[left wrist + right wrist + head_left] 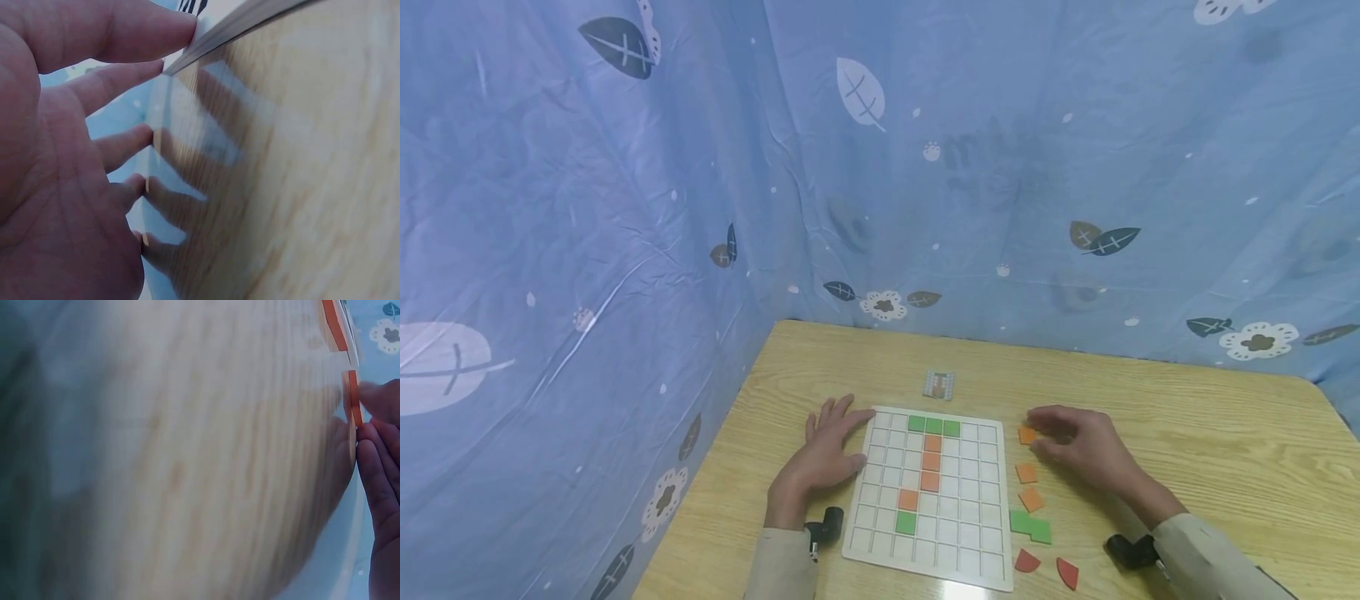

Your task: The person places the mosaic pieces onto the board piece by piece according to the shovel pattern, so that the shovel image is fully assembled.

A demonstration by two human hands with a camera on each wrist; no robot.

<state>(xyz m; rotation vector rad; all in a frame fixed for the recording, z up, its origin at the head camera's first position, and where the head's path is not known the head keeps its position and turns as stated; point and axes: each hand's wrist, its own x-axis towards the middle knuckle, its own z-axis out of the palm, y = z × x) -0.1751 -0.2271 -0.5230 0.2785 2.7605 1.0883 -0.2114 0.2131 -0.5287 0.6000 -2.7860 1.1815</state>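
Note:
A white gridded board (973, 517) lies on the table with green and orange square tiles set in several cells. My left hand (822, 454) rests at its left side, fingers spread, with index fingertip at the far left corner and thumb at the edge. In the left wrist view, the thumb (144, 31) meets the board's side and the other fingertips touch the table. My right hand (1092, 446) is right of the board, thumb and fingers parted around an orange square tile (1026, 435). The right wrist view shows this tile (355, 400) between thumb and fingertips.
Two more orange tiles (1031, 499), a joined green pair (1031, 527) and two red quarter-round pieces (1027, 561) lie along the board's right side. A small picture card (938, 385) lies beyond the board. A blue patterned curtain (1000, 208) borders the wooden table (1225, 433).

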